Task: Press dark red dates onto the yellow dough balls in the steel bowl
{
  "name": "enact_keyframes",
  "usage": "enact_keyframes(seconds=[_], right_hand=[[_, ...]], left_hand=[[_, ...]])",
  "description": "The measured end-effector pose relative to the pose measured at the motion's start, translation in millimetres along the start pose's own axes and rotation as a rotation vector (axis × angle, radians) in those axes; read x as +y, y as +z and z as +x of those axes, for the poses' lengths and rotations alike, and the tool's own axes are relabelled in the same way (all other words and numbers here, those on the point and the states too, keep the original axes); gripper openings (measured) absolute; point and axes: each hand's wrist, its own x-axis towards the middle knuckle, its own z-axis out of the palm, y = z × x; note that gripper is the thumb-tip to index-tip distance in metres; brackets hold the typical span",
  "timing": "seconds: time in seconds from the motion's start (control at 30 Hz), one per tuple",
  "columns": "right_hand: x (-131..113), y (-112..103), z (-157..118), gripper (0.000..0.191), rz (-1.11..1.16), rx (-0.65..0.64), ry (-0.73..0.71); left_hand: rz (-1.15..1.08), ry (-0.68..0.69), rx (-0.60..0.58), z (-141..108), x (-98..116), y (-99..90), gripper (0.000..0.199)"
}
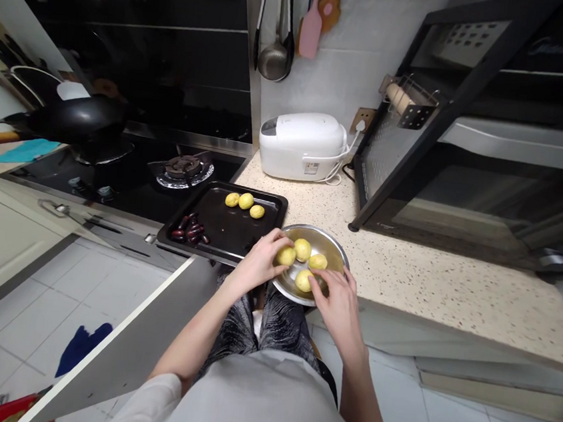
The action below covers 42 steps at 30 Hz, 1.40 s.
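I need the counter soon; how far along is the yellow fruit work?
On the black rectangular tray, three round yellow fruits look done. In hand: the left hand holds one yellow fruit in the silver metal bowl; the right hand touches another. Likely remaining: those two and two more in the bowl, if the tray is their destination.

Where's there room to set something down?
The speckled beige countertop is bare right of the round steel bowl, and between bowl and white rice cooker. The black rectangular tray's middle is bare, between three yellow fruits and dark red pieces. Crowded: the bowl, holding four yellow fruits, with left hand and right hand there.
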Motion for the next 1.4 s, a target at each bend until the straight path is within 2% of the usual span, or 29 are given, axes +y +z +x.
enact_keyframes(seconds=[0.13,0.4,0.7,0.9,1.27,1.4], right_hand=[[0,0,-1,0.029,0.007,-0.013,-0.006],[1,1,-2,0.028,0.028,-0.024,-0.006],[1,-2,-5,0.027,0.111,0.006,-0.031],[-1,-1,-4,0.027,0.124,0.005,-0.059],[-1,0,-5,0.025,0.133,0.013,-0.064],[0,-1,-6,0.024,0.145,0.022,-0.064]], left_hand=[[0.192,-0.005,-0.087,5,0,8.7,0.037],[0.356,-0.001,-0.114,12,2,12.3,0.032],[0.258,-0.078,-0.094,7,2,12.6,0.031],[0.185,-0.068,-0.022,0,0,13.0,0.032],[0.143,-0.051,-0.022,-2,1,11.3,0.036],[0.081,-0.028,0.035,-4,-2,4.8,0.035]])
